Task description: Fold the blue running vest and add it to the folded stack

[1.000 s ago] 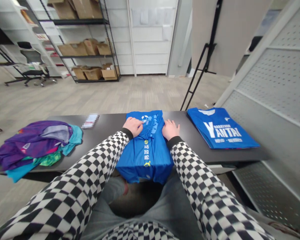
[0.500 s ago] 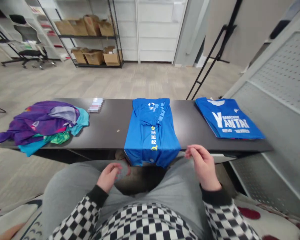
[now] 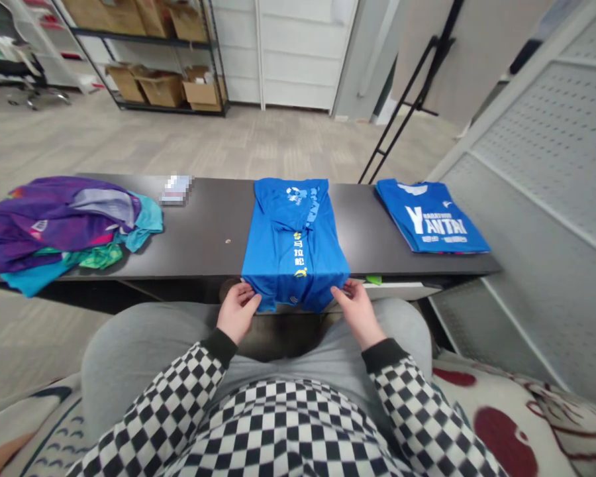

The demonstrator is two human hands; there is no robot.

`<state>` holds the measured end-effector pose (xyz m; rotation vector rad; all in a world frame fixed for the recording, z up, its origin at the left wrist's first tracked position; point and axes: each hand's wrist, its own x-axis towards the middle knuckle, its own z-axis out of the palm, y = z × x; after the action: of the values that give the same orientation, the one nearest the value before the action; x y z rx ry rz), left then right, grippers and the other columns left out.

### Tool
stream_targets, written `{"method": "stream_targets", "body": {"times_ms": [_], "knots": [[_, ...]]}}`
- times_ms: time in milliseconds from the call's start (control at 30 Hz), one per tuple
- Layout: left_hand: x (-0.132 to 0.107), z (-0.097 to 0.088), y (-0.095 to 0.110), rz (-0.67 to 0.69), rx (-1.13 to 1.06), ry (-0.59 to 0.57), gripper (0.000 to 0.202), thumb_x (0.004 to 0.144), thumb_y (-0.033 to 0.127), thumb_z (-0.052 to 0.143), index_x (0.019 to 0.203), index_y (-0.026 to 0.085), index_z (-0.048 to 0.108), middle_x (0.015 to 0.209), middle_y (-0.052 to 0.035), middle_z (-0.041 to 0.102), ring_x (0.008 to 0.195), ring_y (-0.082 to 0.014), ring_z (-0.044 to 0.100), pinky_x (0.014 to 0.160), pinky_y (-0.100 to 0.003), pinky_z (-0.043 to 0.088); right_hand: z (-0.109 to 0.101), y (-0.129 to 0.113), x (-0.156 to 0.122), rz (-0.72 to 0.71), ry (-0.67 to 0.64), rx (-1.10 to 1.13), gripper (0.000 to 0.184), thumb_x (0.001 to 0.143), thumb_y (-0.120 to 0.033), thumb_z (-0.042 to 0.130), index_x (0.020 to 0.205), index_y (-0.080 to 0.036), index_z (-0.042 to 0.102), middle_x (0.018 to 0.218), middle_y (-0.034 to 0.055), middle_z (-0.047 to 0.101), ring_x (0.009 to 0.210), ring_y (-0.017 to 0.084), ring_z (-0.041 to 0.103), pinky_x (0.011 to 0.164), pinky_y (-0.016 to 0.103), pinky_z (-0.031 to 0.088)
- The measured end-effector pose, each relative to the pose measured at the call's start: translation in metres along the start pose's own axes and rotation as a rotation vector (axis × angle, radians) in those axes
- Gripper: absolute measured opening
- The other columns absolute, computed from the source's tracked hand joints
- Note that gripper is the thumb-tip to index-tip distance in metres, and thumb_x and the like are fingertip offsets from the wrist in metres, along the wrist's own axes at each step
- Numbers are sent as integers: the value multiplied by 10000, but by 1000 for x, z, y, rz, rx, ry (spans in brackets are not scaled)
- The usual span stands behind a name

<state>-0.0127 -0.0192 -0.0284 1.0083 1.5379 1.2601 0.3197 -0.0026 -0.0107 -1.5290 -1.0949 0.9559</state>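
Observation:
A blue T-shirt [image 3: 298, 252] lies partly folded in the middle of the dark table, with white and yellow print down its centre. Its near end hangs over the table's front edge. At the left side of that hanging end, my left hand [image 3: 238, 306] pinches the cloth between thumb and fingers. My right hand [image 3: 358, 310] has the opposite side in the same kind of pinch, thumb in front. Some fingertips are hidden by the fabric. Farther right lies a neatly folded blue T-shirt [image 3: 437, 222] with white lettering, apart from both hands.
Crumpled purple, turquoise and green clothes [image 3: 64, 225] are heaped on the left of the table [image 3: 203, 232]. A small blurred packet [image 3: 177, 189] lies near the back edge. A perforated grey panel [image 3: 541, 172] stands at the right; a shelf with cardboard boxes [image 3: 161, 88] is beyond.
Both hands have moved inward and forward from above my lap to the hanging sides of the middle T-shirt and taken hold of it. The camera view has tilted slightly down.

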Motion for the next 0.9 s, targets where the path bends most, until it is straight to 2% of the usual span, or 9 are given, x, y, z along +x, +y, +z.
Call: {"method": "stream_targets", "body": {"times_ms": [67, 133, 233, 333, 400, 533, 700, 800, 900], "knots": [[-4, 5, 1, -1, 9, -8, 500, 844, 536, 885, 1186, 230, 686, 1273, -149, 788, 1146, -275, 811, 1060, -472, 677, -4, -4, -2, 48, -44, -26, 643, 842, -741, 838, 1168, -200, 715, 1149, 138, 833, 705, 224, 714, 630, 395, 624], [-3, 3, 2, 28, 23, 53, 521, 852, 575, 875, 1189, 218, 701, 1221, -147, 801, 1092, -273, 814, 1047, -479, 684, -6, -11, -3, 56, -67, -76, 666, 865, -786, 805, 1146, -183, 759, 1041, 115, 831, 615, 204, 639, 551, 371, 555], [3, -7, 2, 126, 15, 171, 504, 890, 612, 842, 1174, 213, 721, 1158, -129, 816, 1078, -267, 813, 1074, -474, 671, -6, -21, -6, -23, -17, -152, 638, 917, -816, 738, 1076, -199, 784, 862, 72, 781, 670, 235, 646, 606, 368, 556], [7, -11, 1, 170, 4, 142, 461, 938, 612, 808, 1169, 216, 762, 1174, -130, 841, 1095, -271, 820, 1104, -477, 658, -5, -25, -6, -87, 88, -184, 620, 971, -827, 644, 1030, -223, 773, 789, 50, 739, 709, 252, 652, 685, 382, 583], [9, -10, 0, 150, 11, 116, 462, 926, 617, 817, 1150, 215, 784, 1151, -130, 854, 1077, -278, 829, 1097, -479, 660, -5, -25, -4, -111, 97, -178, 603, 965, -809, 649, 1025, -221, 772, 847, 69, 777, 777, 268, 693, 778, 404, 616], [16, -7, 0, 113, 84, 141, 429, 861, 607, 844, 1035, 219, 792, 1017, -102, 845, 948, -269, 815, 990, -448, 671, -8, -16, 3, -99, -58, -209, 536, 934, -732, 700, 1014, -210, 797, 981, 107, 852, 930, 300, 766, 960, 458, 629], [17, -7, 1, 147, 59, 120, 331, 806, 521, 836, 891, 238, 687, 836, -21, 741, 760, -193, 710, 790, -338, 604, -15, 0, 18, -25, -218, -359, 482, 889, -660, 752, 945, -189, 839, 971, 118, 876, 940, 347, 806, 981, 502, 634], [13, -5, -4, 146, -58, 62, 352, 779, 478, 844, 910, 242, 617, 831, 0, 719, 792, -183, 722, 808, -307, 595, -13, 6, 25, 32, -342, -391, 426, 883, -558, 782, 1036, -172, 874, 1078, 129, 896, 1073, 376, 828, 1038, 491, 639], [12, -4, -15, 70, 7, -107, 376, 809, 443, 831, 1062, 223, 659, 993, -59, 817, 974, -237, 796, 921, -345, 627, -5, 9, 28, 65, -506, -478, 426, 910, -395, 778, 1256, -160, 862, 1295, 120, 878, 1239, 351, 808, 1136, 444, 620]]}}
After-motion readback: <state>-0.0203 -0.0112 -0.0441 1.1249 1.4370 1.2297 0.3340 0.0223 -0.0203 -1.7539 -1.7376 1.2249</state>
